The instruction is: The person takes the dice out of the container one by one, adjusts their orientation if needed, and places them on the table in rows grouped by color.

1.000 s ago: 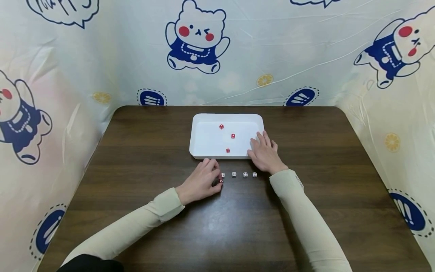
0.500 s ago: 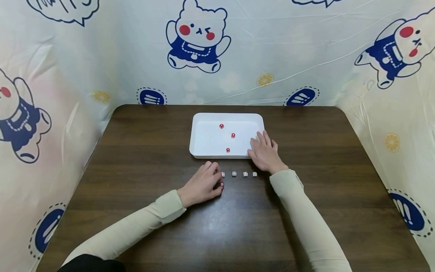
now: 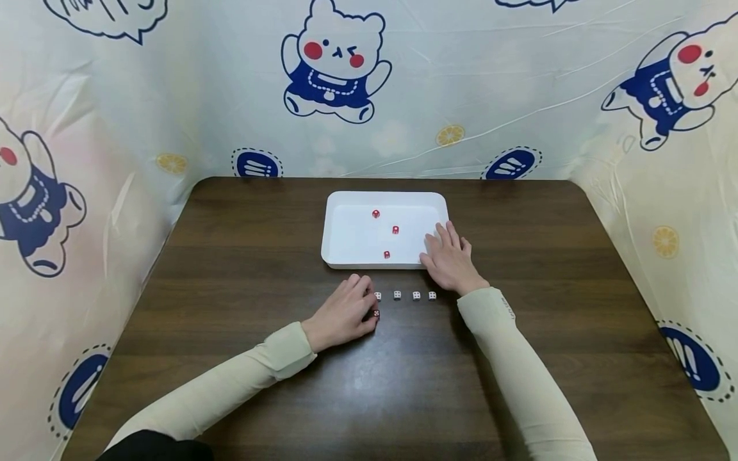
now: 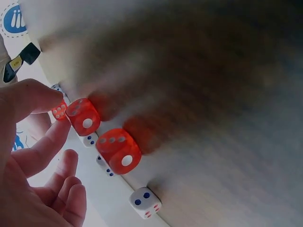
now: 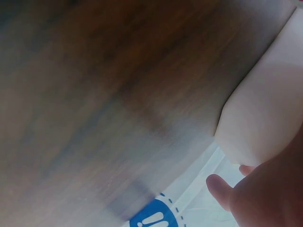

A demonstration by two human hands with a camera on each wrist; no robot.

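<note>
My left hand (image 3: pixel 341 314) is just in front of the tray, its thumb and a finger pinching a red die (image 4: pixel 59 110). Beside the fingertips in the left wrist view, a second red die (image 4: pixel 83 117) and a third red die (image 4: pixel 119 151) sit on the table, both hidden under the hand in the head view. A row of white dice (image 3: pixel 397 295) runs along the table, one partly behind the left fingers. My right hand (image 3: pixel 453 261) rests with extended fingers on the near right corner of the white tray (image 3: pixel 346 261).
Inside the tray lie a far red die (image 3: pixel 376 214), a middle red die (image 3: pixel 395 230) and a near red die (image 3: pixel 387 255), spread apart. The brown wooden table (image 3: pixel 259 237) is bordered by a printed curtain (image 3: pixel 202 96) at the back and sides.
My left hand has drawn slightly back toward the body with the pinched red die, then stayed nearly still. The right hand, tray and white dice have not moved.
</note>
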